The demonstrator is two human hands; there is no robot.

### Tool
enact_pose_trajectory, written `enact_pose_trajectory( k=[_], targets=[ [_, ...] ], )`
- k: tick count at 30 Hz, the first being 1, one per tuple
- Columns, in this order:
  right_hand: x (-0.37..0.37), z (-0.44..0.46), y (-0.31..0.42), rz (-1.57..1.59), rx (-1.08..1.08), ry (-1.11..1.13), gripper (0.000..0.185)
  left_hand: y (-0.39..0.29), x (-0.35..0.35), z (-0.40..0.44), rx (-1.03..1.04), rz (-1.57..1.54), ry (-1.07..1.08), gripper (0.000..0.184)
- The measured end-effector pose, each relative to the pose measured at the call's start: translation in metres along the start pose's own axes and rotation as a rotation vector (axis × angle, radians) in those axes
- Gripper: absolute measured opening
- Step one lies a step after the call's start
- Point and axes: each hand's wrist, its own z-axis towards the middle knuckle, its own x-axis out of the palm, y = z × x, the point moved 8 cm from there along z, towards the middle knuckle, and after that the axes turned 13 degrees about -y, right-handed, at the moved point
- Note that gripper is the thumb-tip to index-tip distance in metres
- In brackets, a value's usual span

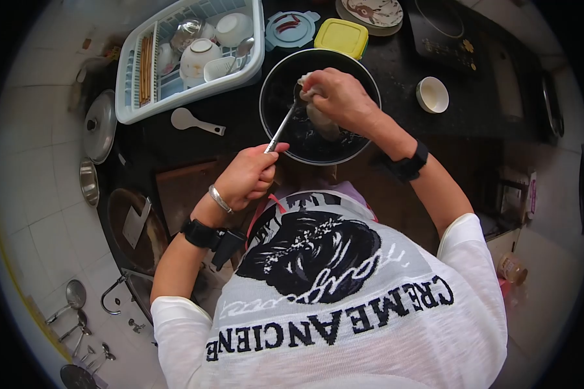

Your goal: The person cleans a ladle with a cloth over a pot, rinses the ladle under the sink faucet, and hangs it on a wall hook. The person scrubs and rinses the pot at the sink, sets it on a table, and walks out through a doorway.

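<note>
My left hand [250, 172] is closed around the handle of a slim metal utensil [281, 131]. Its far end reaches over the black pot [263, 122] to my right hand, where its tip is hard to make out. My right hand [340, 97] is closed over the pot, pinching a whitish, soft-looking thing [310, 89] that could be cloth or food. Below those fingers a pale, rounded shape [322, 123] hangs or lies in the pot; I cannot tell whether it is part of the same thing. Dark, shiny liquid appears to fill the pot's bottom.
A pale blue dish rack [124, 107] with bowls and chopsticks stands at the back left. In front lies a white rice paddle [198, 122]. Behind the pot are a yellow-lidded box [341, 39] and a blue lid [291, 29]. A white bowl [433, 95] sits right.
</note>
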Motion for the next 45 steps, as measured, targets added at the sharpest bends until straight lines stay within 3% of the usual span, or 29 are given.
enact_pose_trajectory(
  k=[1, 4, 6, 8, 10, 12, 15, 17, 20, 22, 24, 25, 30, 36, 40, 45],
  targets=[
    [0.003, 0.000, 0.000, 0.057, -0.089, -0.106, 0.017, -0.005, 0.007, -0.005, 0.049, 0.038, -0.012, 0.034],
    [0.032, -0.013, -0.019, 0.009, -0.192, -0.124, 0.019, -0.011, 0.008, -0.007, 0.112, 0.047, -0.021, 0.034],
    [0.032, -0.019, -0.022, -0.038, -0.200, -0.054, 0.019, -0.007, 0.001, -0.002, 0.113, 0.097, -0.075, 0.034],
    [0.034, -0.028, -0.021, -0.249, -0.154, 0.174, 0.022, 0.001, 0.003, -0.001, 0.117, 0.140, -0.106, 0.034],
    [0.027, -0.032, -0.023, -0.326, -0.110, 0.204, 0.023, -0.003, -0.001, 0.001, 0.244, 0.255, -0.206, 0.034],
    [0.021, -0.030, -0.026, -0.410, -0.069, 0.235, 0.024, -0.008, -0.003, 0.000, 0.214, 0.224, -0.239, 0.035],
    [0.015, -0.027, -0.022, -0.275, -0.012, 0.152, 0.035, -0.005, -0.004, 0.005, 0.142, 0.144, -0.227, 0.037],
    [0.007, -0.032, 0.010, -0.023, -0.220, -0.080, 0.045, -0.001, 0.007, 0.011, 0.070, 0.046, -0.139, 0.037],
    [0.034, -0.049, 0.026, 0.078, -0.412, -0.020, 0.049, -0.011, 0.026, 0.021, 0.063, -0.003, -0.176, 0.035],
    [0.036, -0.042, 0.014, 0.036, -0.417, -0.024, 0.044, -0.013, 0.028, 0.027, 0.064, -0.040, -0.185, 0.035],
    [0.036, -0.025, -0.025, -0.224, -0.157, 0.041, 0.041, -0.011, 0.037, 0.022, 0.073, -0.105, -0.058, 0.040],
    [0.031, -0.022, -0.034, -0.293, -0.144, 0.100, 0.035, -0.010, 0.035, 0.019, 0.075, -0.109, -0.063, 0.040],
    [0.018, -0.014, -0.066, -0.477, -0.069, 0.167, 0.033, -0.006, 0.009, -0.006, 0.210, 0.069, -0.351, 0.050],
    [-0.019, -0.023, -0.035, -0.215, -0.188, -0.001, 0.040, 0.007, 0.001, -0.034, 0.245, -0.004, -0.353, 0.048],
    [-0.038, -0.041, -0.030, 0.137, -0.003, 0.026, 0.029, 0.028, -0.004, -0.053, 0.262, -0.430, -0.037, 0.048],
    [-0.023, -0.071, -0.013, 0.280, 0.171, 0.049, 0.025, 0.064, -0.043, -0.106, 0.412, -0.644, 0.025, 0.046]
  ],
)
